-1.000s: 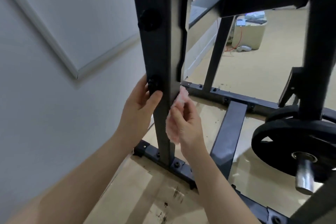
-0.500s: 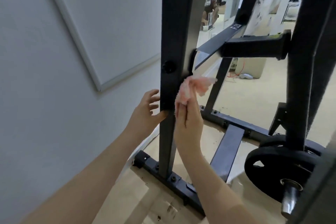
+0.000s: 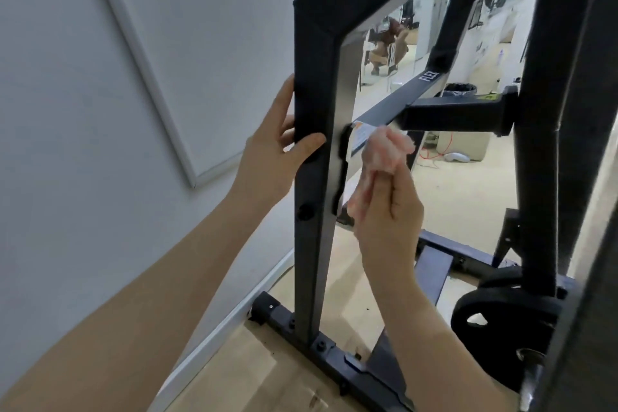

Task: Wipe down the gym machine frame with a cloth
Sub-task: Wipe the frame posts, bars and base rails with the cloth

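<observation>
A black steel machine frame fills the middle of the head view, its nearest upright post rising from a floor rail to a bent corner. My left hand holds this post from the left, thumb across its front face and fingers behind it. My right hand grips a crumpled pale pink cloth, which sits against the inner right side of the post beside a small white label. The cloth bunches out above my fingers.
A black weight plate hangs on a peg at lower right beside a second thick upright. A horizontal black arm juts left from that upright. White wall and a framed board stand left; cardboard lies under the base rail.
Both hands have climbed the post, the left hand from the lower bolt to just below the bend. The cloth moved up the post's inner side with my right hand.
</observation>
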`<state>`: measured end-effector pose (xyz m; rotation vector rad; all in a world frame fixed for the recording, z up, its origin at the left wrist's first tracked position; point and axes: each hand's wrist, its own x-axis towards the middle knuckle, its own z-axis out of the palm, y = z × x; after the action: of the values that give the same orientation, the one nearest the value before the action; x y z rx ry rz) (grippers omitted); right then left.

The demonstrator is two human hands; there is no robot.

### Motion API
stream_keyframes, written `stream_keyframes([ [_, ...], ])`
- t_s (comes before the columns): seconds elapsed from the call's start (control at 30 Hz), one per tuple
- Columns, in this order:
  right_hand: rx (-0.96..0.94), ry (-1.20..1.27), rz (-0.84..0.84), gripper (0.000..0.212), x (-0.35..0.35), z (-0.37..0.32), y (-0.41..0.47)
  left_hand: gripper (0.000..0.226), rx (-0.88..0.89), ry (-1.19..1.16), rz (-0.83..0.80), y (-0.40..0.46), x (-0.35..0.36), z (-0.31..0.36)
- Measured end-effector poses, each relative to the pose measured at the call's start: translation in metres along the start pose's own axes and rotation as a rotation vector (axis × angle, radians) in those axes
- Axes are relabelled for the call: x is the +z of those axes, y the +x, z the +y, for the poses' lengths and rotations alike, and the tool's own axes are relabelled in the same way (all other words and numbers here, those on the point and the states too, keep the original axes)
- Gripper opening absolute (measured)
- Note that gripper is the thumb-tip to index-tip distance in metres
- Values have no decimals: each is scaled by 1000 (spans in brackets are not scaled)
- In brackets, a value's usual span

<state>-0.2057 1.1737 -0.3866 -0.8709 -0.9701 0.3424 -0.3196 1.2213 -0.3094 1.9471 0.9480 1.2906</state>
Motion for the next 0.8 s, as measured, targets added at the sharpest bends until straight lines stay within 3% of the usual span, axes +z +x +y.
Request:
stream_keyframes([
  [0.17, 64, 19, -211, 25, 40, -28, 63, 69, -53, 7, -22, 4, -7, 6],
  [0.33, 110, -96, -405, 55, 31, 0, 67, 65, -38, 24, -28, 5, -4, 8],
  [0.5, 108, 18, -422, 27, 30, -10, 83, 66, -55, 11, -27, 4, -4, 3],
  [0.7, 153, -55, -434, 49, 20, 1, 64, 67, -55, 21, -30, 4, -3, 3],
  [0.8, 111, -19, -384, 23, 24, -21, 85, 69, -59, 0, -39, 6, -3, 2],
])
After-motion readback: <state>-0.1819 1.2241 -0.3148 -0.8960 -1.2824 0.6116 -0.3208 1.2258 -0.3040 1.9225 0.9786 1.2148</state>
